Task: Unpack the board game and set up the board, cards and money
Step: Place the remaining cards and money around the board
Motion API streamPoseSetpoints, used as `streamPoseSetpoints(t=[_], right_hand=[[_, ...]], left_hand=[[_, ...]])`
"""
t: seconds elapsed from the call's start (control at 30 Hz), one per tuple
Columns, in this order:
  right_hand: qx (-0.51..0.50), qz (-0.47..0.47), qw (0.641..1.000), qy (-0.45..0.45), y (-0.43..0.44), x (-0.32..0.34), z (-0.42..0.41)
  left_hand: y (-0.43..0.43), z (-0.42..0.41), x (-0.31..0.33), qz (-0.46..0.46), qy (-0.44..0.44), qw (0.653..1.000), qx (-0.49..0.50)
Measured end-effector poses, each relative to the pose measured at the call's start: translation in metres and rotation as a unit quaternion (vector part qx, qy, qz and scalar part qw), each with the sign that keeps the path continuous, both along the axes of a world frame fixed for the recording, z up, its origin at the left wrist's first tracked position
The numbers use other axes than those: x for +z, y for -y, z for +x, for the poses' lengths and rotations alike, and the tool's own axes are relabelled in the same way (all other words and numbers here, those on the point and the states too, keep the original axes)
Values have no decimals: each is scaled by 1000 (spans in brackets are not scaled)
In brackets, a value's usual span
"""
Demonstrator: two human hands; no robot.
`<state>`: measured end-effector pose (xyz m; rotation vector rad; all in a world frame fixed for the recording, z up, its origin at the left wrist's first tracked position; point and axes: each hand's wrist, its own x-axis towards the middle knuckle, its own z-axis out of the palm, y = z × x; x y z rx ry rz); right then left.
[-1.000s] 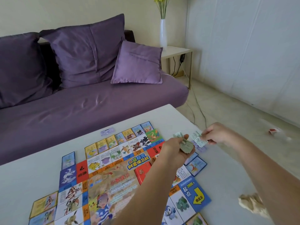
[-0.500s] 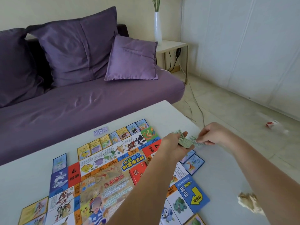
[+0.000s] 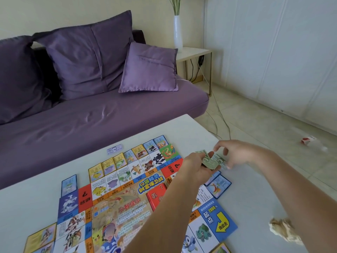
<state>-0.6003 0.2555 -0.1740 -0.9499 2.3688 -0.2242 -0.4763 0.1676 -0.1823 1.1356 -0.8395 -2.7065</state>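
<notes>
A colourful game board (image 3: pixel 127 207) lies flat on the white table (image 3: pixel 255 198), with property cards (image 3: pixel 116 161) lined along its far edge. My left hand (image 3: pixel 196 164) grips a stack of green play money (image 3: pixel 209 162) above the board's far right corner. My right hand (image 3: pixel 235 154) pinches one green note (image 3: pixel 219 158) at the stack's right side. Two blue cards (image 3: pixel 218 185) lie beside the board under my hands. One purple note (image 3: pixel 114 149) lies alone beyond the board.
A crumpled paper ball (image 3: pixel 280 227) sits on the table by my right forearm. A purple sofa (image 3: pixel 91 115) with cushions runs behind the table. A side table with a white vase (image 3: pixel 177 33) stands at the back. Litter (image 3: pixel 308 140) lies on the floor.
My right hand, which held a note apart from the stack, has come back against the stack. The view has shifted slightly; both hands stay over the board's far right corner.
</notes>
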Motion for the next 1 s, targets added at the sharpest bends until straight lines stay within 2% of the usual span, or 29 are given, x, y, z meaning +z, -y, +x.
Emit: streamPoseSetpoints(t=[0.13,0.47,0.6,0.73,0.8,0.87,0.93,1.0], right_hand=[[62,36,997,-26,0,2,-1],[65,15,998,-15,-1,3,-1],[-20,-79,996,24,-5,8,1],[-97,-216,971,-22,-9,25,14],[-110,-294,946,79,-7,35,35],[-101,-330,917,198,-2,44,61],[-76,-332,909,240,9,49,83],[-65,-341,908,232,23,50,100]], left_hand=[[-2,1,2,-7,6,1000,-7],[-2,4,4,-19,8,1000,-4],[-2,11,12,-29,-8,1000,3],[4,35,23,-41,-20,999,-10],[8,49,29,-59,-40,997,-1],[11,61,34,-71,-59,996,20],[17,75,37,-77,-75,993,43],[24,90,40,-84,-93,990,61]])
